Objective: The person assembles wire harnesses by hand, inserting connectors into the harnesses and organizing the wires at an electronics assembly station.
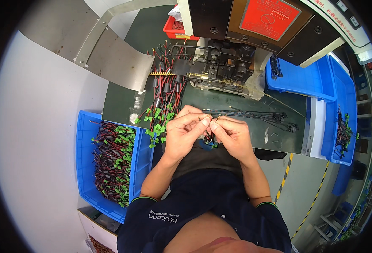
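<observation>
My left hand (185, 131) and my right hand (233, 135) meet at the bench's front edge, thumbs and fingertips pinched around a small wire harness (209, 137). Its thin red and black wires stand between the fingertips, and a dark part with some green hangs below them; its lower end is partly hidden. Left of my left hand lies a pile of red-and-black wire harnesses (167, 90) with black cylinders and green connectors (158, 120). Beyond my right hand, several black wires with black connectors (257, 114) are laid out sideways on the bench.
A crimping machine (228, 63) stands ahead, fed by a brass terminal strip (162, 74). At left is a blue bin (82, 156) full of harnesses. Blue trays (304, 78) sit at right, one holding harnesses (344, 133). A red box (169, 31) is at the back; a curved metal sheet (122, 59) at left.
</observation>
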`<action>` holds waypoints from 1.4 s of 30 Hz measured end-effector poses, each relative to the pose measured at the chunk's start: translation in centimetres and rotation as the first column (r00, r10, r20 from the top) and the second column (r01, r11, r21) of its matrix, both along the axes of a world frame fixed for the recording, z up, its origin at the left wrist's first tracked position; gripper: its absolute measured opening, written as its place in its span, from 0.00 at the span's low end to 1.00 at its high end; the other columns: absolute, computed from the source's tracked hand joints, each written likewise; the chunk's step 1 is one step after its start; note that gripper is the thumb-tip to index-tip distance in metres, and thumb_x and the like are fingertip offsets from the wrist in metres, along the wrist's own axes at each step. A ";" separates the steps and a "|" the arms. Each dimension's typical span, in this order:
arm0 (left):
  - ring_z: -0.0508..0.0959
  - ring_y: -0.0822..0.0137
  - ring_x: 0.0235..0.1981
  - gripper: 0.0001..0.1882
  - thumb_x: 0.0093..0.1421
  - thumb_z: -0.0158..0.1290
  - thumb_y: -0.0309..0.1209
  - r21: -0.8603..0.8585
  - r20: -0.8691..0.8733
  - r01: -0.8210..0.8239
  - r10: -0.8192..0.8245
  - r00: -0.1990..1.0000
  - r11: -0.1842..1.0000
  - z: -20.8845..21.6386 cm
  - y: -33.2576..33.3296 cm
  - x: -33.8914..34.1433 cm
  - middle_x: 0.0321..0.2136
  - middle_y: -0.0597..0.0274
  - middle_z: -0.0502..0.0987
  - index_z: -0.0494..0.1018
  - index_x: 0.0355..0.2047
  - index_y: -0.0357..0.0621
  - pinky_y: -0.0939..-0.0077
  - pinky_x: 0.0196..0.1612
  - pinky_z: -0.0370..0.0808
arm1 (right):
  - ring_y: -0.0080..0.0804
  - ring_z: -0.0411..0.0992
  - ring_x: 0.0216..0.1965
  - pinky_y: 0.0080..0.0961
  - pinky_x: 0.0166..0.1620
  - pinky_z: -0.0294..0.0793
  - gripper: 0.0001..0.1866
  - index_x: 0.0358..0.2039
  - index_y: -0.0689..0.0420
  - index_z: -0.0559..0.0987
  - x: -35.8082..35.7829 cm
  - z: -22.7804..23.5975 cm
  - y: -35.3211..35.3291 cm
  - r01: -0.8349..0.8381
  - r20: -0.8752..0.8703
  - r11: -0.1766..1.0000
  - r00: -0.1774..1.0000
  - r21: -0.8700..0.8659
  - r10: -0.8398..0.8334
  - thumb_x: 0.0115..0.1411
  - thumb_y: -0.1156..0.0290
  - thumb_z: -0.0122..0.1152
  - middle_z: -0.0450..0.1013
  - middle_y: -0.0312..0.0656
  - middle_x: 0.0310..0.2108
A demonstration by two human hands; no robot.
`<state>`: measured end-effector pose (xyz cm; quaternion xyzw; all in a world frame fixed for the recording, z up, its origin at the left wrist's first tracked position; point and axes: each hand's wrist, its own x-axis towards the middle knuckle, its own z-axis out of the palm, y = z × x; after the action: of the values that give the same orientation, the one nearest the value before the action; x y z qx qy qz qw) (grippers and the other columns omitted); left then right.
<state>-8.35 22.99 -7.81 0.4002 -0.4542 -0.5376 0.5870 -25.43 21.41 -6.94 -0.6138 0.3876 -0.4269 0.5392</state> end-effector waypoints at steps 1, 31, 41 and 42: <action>0.80 0.74 0.31 0.07 0.62 0.58 0.19 0.000 -0.002 0.004 -0.004 1.000 1.000 0.0 0.0 0.0 0.37 0.59 0.74 0.80 0.41 0.31 0.84 0.31 0.78 | 0.16 0.67 0.24 0.18 0.26 0.65 0.07 0.35 0.66 0.83 0.0 0.0 0.0 0.001 -0.002 1.000 1.000 0.002 -0.001 0.65 0.75 0.62 0.75 0.37 0.25; 0.82 0.61 0.34 0.09 0.55 0.59 0.11 -0.183 0.110 0.272 -0.255 0.961 0.945 1.0 0.5 1.7 0.35 0.50 0.79 0.81 0.37 0.29 0.71 0.40 0.82 | 0.14 0.67 0.20 0.15 0.24 0.64 0.12 0.39 0.67 0.83 -0.6 -1.0 -0.7 -0.060 0.115 0.982 0.993 0.177 0.040 0.68 0.71 0.57 0.77 0.36 0.27; 0.78 0.57 0.30 0.16 0.43 0.67 0.13 -0.698 0.590 0.016 0.561 0.581 0.716 5.2 2.4 0.6 0.29 0.54 0.81 0.80 0.35 0.32 0.70 0.33 0.76 | 0.17 0.77 0.28 0.13 0.21 0.65 0.14 0.41 0.64 0.83 -0.5 -1.2 -1.2 0.290 0.020 0.950 0.955 0.118 -0.295 0.69 0.66 0.56 0.80 0.39 0.32; 0.77 0.57 0.30 0.17 0.42 0.67 0.12 -0.726 0.570 0.001 0.601 0.561 0.688 5.1 2.7 0.7 0.28 0.54 0.81 0.80 0.35 0.32 0.70 0.34 0.76 | 0.19 0.77 0.29 0.14 0.25 0.69 0.13 0.40 0.65 0.83 -0.9 -0.9 -1.2 0.261 0.014 0.947 0.963 0.186 -0.268 0.69 0.67 0.57 0.80 0.39 0.33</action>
<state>-7.69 25.66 -2.72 0.4352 -0.7351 0.0034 0.5198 -26.28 20.19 -7.84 -0.4959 0.4934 -0.4699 0.5384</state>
